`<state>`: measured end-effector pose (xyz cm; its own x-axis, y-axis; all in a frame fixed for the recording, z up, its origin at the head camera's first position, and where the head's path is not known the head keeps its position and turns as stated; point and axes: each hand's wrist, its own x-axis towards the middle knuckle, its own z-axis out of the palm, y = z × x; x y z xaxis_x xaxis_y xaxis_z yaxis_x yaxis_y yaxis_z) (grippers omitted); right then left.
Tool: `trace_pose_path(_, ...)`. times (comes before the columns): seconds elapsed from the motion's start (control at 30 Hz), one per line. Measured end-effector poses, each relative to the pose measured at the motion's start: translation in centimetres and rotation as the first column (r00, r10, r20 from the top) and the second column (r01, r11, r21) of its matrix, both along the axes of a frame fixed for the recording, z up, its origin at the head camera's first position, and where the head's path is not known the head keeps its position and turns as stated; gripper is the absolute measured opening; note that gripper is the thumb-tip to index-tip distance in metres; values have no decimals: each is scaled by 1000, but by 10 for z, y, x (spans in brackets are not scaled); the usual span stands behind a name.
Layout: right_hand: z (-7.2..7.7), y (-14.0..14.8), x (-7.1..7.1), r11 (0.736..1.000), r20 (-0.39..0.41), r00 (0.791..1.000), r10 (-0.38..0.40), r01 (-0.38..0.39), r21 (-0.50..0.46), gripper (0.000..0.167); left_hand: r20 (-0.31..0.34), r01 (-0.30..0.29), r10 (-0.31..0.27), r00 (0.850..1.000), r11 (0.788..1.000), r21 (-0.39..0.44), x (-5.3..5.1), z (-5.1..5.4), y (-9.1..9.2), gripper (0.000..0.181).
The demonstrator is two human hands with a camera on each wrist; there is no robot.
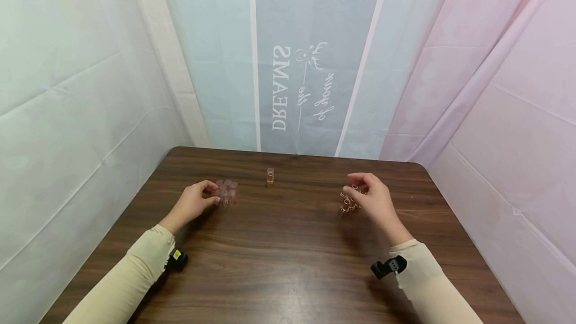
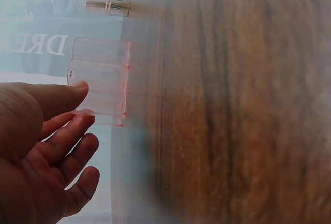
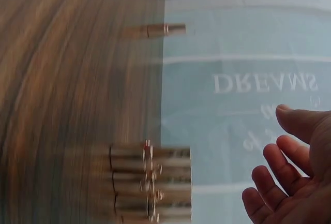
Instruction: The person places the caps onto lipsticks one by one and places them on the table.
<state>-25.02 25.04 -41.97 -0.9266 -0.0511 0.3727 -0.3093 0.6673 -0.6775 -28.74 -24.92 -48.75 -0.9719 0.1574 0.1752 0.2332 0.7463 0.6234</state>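
On the left of the table, several clear pinkish lipstick caps (image 1: 228, 190) stand grouped. My left hand (image 1: 194, 203) is at their near left side, thumb and index finger around one clear cap (image 2: 98, 87), its other fingers loosely bent. At the right stand several gold lipstick tubes (image 3: 170, 182) in a tight cluster. My right hand (image 1: 374, 201) hovers over these tubes with thumb and fingers apart, holding nothing; it partly hides them in the head view. A single gold lipstick tube under a clear cap (image 1: 270, 177) stands upright between the groups, farther back.
The dark wood-grain table (image 1: 279, 244) ends at a back edge close behind the capped tube. Hanging cloths (image 1: 315, 64) with mirrored lettering enclose the back and sides. Each wrist carries a black camera (image 1: 389, 266) over a cream sleeve.
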Motion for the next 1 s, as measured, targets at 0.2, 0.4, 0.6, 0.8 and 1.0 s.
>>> trace_pose_path(0.2, -8, 30, -13, 1000, 38, 999, -16, 17, -19, 39, -1, -6, 6, 1000, 1000, -10, 1, 0, 0, 28)
trace_pose_path(0.4, -27, 64, -29, 999, 117, 993, -8, 14, -46, 44, -21, -10, 9, 1000, 1000, -13, 6, 6, -3, 26)
trace_pose_path(0.6, -43, 84, -38, 999, 217, 976, 32, -29, -20, 45, -40, -12, 11, 999, 1000, -9, 11, 15, -3, 24)
trace_pose_path(0.8, -58, 90, -46, 992, 287, 950, 124, -119, -35, 41, -84, 1, -2, 996, 1000, -18, 12, 23, 0, 25)
trace_pose_path(1.0, -69, 91, -50, 987, 343, 926, 157, -160, -19, 39, -74, -1, 0, 997, 1000, -17, 17, 29, 1, 25)
